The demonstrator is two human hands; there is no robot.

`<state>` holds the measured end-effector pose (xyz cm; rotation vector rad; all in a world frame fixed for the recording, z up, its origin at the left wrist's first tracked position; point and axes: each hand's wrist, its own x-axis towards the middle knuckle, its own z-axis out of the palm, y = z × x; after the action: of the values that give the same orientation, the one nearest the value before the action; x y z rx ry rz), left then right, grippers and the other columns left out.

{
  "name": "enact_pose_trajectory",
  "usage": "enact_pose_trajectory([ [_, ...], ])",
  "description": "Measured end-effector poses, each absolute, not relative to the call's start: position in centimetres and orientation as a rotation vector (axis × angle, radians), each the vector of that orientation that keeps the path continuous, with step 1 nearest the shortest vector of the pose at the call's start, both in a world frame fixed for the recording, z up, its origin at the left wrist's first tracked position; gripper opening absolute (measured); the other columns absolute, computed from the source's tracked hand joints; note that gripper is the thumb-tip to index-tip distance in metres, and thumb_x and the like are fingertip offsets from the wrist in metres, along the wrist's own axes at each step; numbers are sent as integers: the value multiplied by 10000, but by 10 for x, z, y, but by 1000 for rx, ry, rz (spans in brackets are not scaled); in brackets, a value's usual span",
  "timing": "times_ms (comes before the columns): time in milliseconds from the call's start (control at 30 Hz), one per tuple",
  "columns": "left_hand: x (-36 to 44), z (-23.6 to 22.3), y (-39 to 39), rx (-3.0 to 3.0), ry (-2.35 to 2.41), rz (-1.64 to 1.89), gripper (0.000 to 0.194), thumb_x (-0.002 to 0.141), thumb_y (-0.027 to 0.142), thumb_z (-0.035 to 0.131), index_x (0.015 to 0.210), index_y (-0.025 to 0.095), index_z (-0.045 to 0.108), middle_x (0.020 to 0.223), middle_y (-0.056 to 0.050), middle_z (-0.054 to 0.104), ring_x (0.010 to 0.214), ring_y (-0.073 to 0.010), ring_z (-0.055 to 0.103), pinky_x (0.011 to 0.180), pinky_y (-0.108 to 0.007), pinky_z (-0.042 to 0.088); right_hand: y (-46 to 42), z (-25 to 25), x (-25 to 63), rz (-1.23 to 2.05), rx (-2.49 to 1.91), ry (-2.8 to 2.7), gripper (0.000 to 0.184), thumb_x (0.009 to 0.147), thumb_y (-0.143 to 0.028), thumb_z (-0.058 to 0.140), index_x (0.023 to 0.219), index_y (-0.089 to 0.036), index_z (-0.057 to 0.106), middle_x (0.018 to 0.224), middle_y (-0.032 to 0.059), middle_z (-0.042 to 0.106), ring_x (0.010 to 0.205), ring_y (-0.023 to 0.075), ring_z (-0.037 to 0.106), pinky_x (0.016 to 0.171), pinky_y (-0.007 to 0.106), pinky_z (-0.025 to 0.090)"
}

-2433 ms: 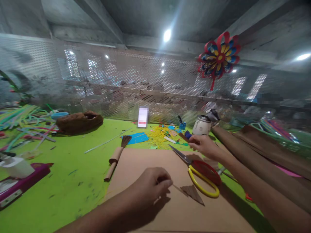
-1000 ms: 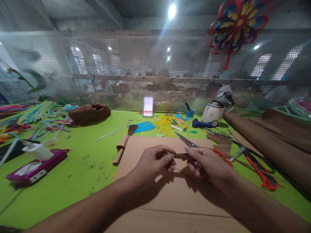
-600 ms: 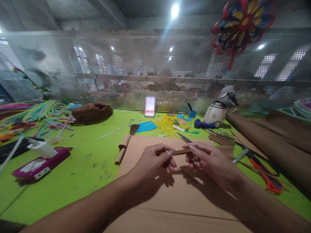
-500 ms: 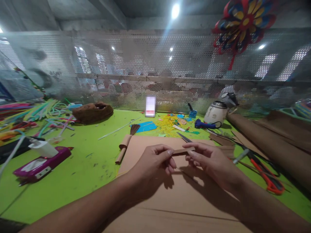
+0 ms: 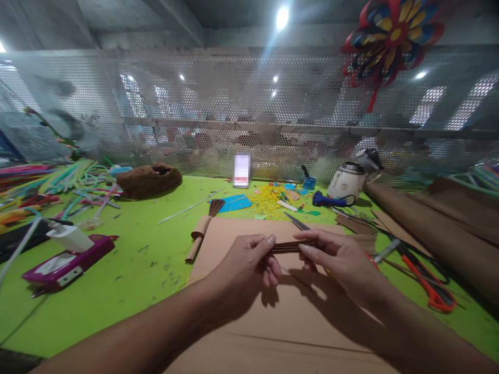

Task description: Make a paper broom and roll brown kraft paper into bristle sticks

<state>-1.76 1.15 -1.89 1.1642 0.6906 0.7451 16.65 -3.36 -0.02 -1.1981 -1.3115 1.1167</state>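
Both my hands pinch a narrow folded strip of brown paper above a brown cardboard sheet. My left hand grips its left end between thumb and fingers. My right hand holds the right end the same way. The strip is level and seen edge-on, its folds showing as thin dark lines. A scissor blade pokes out behind my right hand; its handles are mostly hidden.
A rolled paper broom lies left of the sheet on the green table. Orange scissors, brown paper rolls, a blue glue gun and a white pot sit right. A purple case and coloured straws lie left. A perforated screen closes the back.
My right hand came back from the far right side to meet my left hand on the strip. Since half a second ago the strip has turned edge-on between my fingers.
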Motion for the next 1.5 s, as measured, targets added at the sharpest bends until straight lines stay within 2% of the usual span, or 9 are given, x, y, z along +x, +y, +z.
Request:
enact_pose_trajectory([
  [133, -16, -19, 9, 1126, 681, 721, 411, 857, 480, 492, 667, 121, 552, 490, -46, 573, 335, -108, 486, 346, -228, 378, -33, -2, 167, 1139, -1167, -1270, 371, 668, -424, 756, 923, -159, 706, 632, 27, 618, 541, 123, 530, 527, 280, 452],
  [333, -16, -11, 5, 1059, 758, 734, 357, 878, 422, 481, 726, 109, 560, 436, -21, 547, 290, -77, 442, 316, -177, 321, -31, -6, 169, 1160, -1131, -1261, 378, 660, -389, 774, 945, -152, 697, 632, 31, 644, 548, 133, 566, 553, 295, 474],
  [500, -18, -10, 7, 1059, 751, 706, 362, 888, 406, 465, 735, 95, 569, 432, -29, 552, 290, -82, 462, 317, -166, 335, -33, -4, 167, 1141, -1113, -1244, 356, 660, -352, 781, 946, -157, 701, 651, 37, 658, 598, 150, 591, 605, 315, 496],
  [767, -17, -15, 8, 1124, 735, 702, 383, 879, 457, 462, 722, 118, 549, 443, -26, 545, 306, -92, 468, 319, -182, 335, -31, -13, 175, 1209, -1010, -1239, 284, 752, -295, 722, 1012, -189, 676, 767, 40, 671, 720, 162, 602, 688, 316, 477],
  [867, -15, -17, 7, 1252, 721, 697, 382, 872, 482, 464, 734, 135, 546, 494, -23, 553, 346, -121, 510, 355, -227, 390, -31, -14, 176, 1181, -990, -1242, 255, 792, -302, 686, 1017, -184, 670, 800, 49, 669, 746, 171, 601, 716, 331, 467],
  [967, -15, -18, 7, 1365, 750, 759, 353, 868, 473, 481, 746, 149, 546, 566, -25, 569, 389, -114, 514, 405, -246, 421, -30, -16, 177, 1144, -1012, -1234, 246, 796, -308, 683, 1008, -185, 667, 795, 43, 669, 746, 172, 603, 719, 330, 465],
  [1167, -20, -15, 9, 1791, 838, 922, 264, 882, 320, 488, 731, 152, 624, 683, -41, 601, 635, -123, 537, 601, -235, 420, -31, -14, 176, 1147, -1027, -1250, 239, 793, -301, 690, 1010, -207, 659, 791, 21, 680, 755, 157, 610, 743, 314, 463],
  [1300, -22, -9, 4, 1938, 863, 909, 248, 889, 306, 473, 819, 165, 664, 710, -32, 611, 660, -130, 536, 616, -234, 404, -32, -12, 175, 1137, -1024, -1255, 221, 796, -296, 687, 993, -198, 661, 799, 25, 674, 745, 155, 600, 738, 316, 468],
  [1500, -20, -4, 1, 1910, 889, 928, 234, 872, 298, 491, 825, 167, 678, 719, -34, 625, 680, -141, 543, 635, -242, 402, -31, -15, 176, 1138, -1026, -1247, 289, 791, -303, 693, 1053, -196, 641, 841, 39, 676, 756, 163, 603, 749, 330, 471],
])
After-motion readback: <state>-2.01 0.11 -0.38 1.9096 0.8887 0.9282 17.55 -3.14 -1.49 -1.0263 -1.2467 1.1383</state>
